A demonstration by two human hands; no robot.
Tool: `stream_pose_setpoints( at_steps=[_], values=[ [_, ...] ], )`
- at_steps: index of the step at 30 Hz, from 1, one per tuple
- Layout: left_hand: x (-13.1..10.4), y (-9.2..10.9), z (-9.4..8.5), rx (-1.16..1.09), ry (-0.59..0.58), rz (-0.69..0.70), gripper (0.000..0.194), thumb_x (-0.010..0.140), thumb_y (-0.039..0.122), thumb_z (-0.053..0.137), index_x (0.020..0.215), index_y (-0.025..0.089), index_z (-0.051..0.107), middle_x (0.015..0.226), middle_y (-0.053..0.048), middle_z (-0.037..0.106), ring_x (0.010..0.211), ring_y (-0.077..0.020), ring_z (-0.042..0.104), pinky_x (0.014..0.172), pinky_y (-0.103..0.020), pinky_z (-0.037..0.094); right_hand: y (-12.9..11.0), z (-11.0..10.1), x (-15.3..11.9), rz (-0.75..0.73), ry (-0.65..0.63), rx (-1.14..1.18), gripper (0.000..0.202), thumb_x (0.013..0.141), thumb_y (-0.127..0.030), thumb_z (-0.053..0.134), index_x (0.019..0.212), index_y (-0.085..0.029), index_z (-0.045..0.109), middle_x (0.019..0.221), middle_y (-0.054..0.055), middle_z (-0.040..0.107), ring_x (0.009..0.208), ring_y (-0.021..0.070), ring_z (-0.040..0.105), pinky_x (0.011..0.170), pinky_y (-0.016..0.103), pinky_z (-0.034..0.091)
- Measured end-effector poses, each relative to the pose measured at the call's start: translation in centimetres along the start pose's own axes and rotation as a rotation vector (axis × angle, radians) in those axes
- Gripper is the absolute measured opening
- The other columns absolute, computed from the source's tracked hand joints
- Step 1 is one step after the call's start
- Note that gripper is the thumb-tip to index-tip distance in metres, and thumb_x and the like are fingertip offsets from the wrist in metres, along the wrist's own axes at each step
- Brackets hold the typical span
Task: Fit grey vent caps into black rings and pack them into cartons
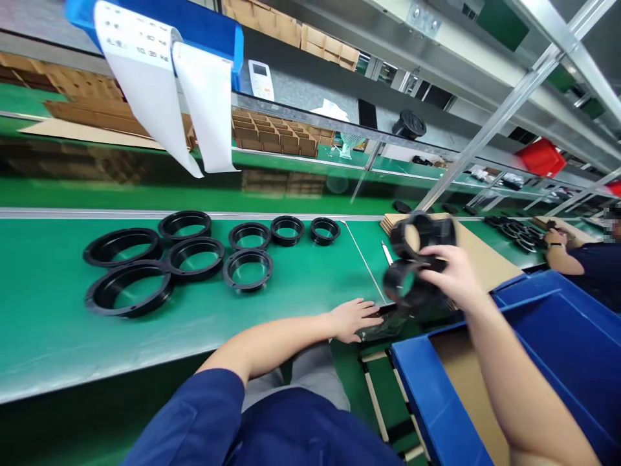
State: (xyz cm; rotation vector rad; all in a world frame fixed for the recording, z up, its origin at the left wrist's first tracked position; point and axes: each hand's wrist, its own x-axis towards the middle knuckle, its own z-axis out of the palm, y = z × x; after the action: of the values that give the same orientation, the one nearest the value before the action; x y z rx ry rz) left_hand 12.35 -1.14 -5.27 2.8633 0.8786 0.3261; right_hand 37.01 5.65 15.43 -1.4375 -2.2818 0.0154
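My right hand (453,275) grips black ring-shaped parts (412,236), raised at the right of the green table (291,323) and blurred by motion. My left hand (355,320) lies at the table's front edge with its fingers spread, next to a dark, shiny plastic sheet or bag (383,327). Several black rings (248,268) of different sizes lie flat on the table to the left. The larger ones (129,291) are at the far left, the smallest (325,231) nearest the middle.
Flat cardboard (485,259) and a white pen-like tool (387,253) lie right of the rings. A blue crate (436,401) stands at the lower right. Paper strips (206,103) hang from a blue bin above. A co-worker's hand (555,236) is at the far right.
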Motion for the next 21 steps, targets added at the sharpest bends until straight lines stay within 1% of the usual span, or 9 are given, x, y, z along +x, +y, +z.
stream_pose_setpoints(
  at_steps=[2, 4, 6, 8, 10, 12, 14, 16, 21],
  values=[
    [-4.5, -0.4, -0.8, -0.019, 0.031, 0.009, 0.081, 0.082, 0.037, 0.077, 0.154, 0.015, 0.045, 0.165, -0.017, 0.035, 0.155, -0.0332, 0.027, 0.127, -0.05, 0.025, -6.3, 5.7, 2.6, -0.02, -0.179, 0.026, 0.036, 0.076, -0.03, 0.077, 0.112, -0.026, 0.073, 0.12, 0.008, 0.061, 0.118, 0.0289, 0.059, 0.107, 0.041, 0.047],
    [-9.0, -0.8, -1.6, -0.012, 0.091, -0.032, 0.076, 0.079, 0.035, 0.081, 0.148, 0.016, 0.053, 0.161, -0.018, 0.04, 0.153, -0.0347, 0.029, 0.127, -0.051, 0.025, -11.3, 10.8, 4.2, -0.004, -0.337, 0.021, 0.039, 0.075, -0.027, 0.083, 0.112, -0.025, 0.073, 0.116, 0.006, 0.059, 0.103, 0.0235, 0.062, 0.097, 0.035, 0.049],
    [-13.1, -0.8, -2.2, 0.008, 0.163, -0.084, 0.075, 0.075, 0.031, 0.085, 0.144, 0.02, 0.057, 0.159, -0.018, 0.042, 0.151, -0.0374, 0.032, 0.125, -0.053, 0.028, -14.6, 14.4, 4.7, -0.015, -0.419, 0.01, 0.041, 0.074, -0.029, 0.088, 0.112, -0.025, 0.073, 0.11, 0.006, 0.057, 0.093, 0.0203, 0.063, 0.091, 0.032, 0.049],
    [-16.3, -0.4, -2.5, 0.027, 0.244, -0.103, 0.069, 0.078, 0.027, 0.082, 0.142, 0.023, 0.058, 0.156, -0.017, 0.046, 0.145, -0.0362, 0.042, 0.12, -0.05, 0.038, -16.5, 16.5, 4.8, -0.048, -0.449, 0.005, 0.047, 0.076, -0.036, 0.09, 0.119, -0.026, 0.073, 0.111, 0.006, 0.058, 0.091, 0.0199, 0.064, 0.09, 0.032, 0.05],
    [-18.4, 0.1, -2.6, 0.041, 0.344, -0.11, 0.047, 0.089, 0.022, 0.067, 0.135, 0.019, 0.061, 0.139, -0.017, 0.061, 0.128, -0.0291, 0.058, 0.108, -0.041, 0.049, -17.3, 17.4, 4.9, -0.082, -0.461, 0.0, 0.062, 0.081, -0.047, 0.086, 0.137, -0.029, 0.065, 0.124, 0.01, 0.056, 0.1, 0.0222, 0.065, 0.093, 0.033, 0.05],
    [-19.4, 0.6, -2.7, 0.058, 0.447, -0.119, 0.029, 0.097, 0.016, 0.049, 0.121, 0.015, 0.066, 0.109, -0.014, 0.07, 0.102, -0.0221, 0.067, 0.091, -0.033, 0.055, -17.4, 17.9, 5.1, -0.096, -0.459, -0.004, 0.074, 0.09, -0.056, 0.076, 0.154, -0.033, 0.048, 0.141, 0.014, 0.048, 0.114, 0.0255, 0.064, 0.098, 0.035, 0.049],
    [-19.7, 0.9, -2.9, 0.081, 0.527, -0.106, 0.027, 0.099, 0.014, 0.041, 0.107, 0.014, 0.067, 0.088, -0.01, 0.067, 0.082, -0.0191, 0.065, 0.077, -0.029, 0.054, -16.8, 18.2, 5.3, -0.07, -0.451, -0.015, 0.072, 0.1, -0.059, 0.059, 0.162, -0.034, 0.032, 0.148, 0.016, 0.044, 0.122, 0.0273, 0.062, 0.1, 0.037, 0.048],
    [-19.7, 1.0, -3.2, 0.11, 0.572, -0.075, 0.026, 0.099, 0.014, 0.04, 0.099, 0.015, 0.065, 0.079, -0.007, 0.063, 0.072, -0.0181, 0.061, 0.067, -0.028, 0.05, -15.7, 18.5, 5.3, -0.019, -0.432, -0.048, 0.065, 0.107, -0.058, 0.043, 0.165, -0.033, 0.025, 0.148, 0.015, 0.047, 0.125, 0.0277, 0.061, 0.101, 0.037, 0.049],
    [-19.3, 1.2, -4.2, 0.124, 0.609, -0.053, 0.025, 0.099, 0.012, 0.038, 0.093, 0.016, 0.062, 0.072, -0.004, 0.058, 0.065, -0.0175, 0.055, 0.059, -0.029, 0.044, -11.9, 19.0, 4.5, 0.08, -0.363, -0.132, 0.059, 0.11, -0.055, 0.029, 0.164, -0.03, 0.027, 0.157, 0.012, 0.042, 0.125, 0.0292, 0.062, 0.096, 0.039, 0.052]
  ],
)
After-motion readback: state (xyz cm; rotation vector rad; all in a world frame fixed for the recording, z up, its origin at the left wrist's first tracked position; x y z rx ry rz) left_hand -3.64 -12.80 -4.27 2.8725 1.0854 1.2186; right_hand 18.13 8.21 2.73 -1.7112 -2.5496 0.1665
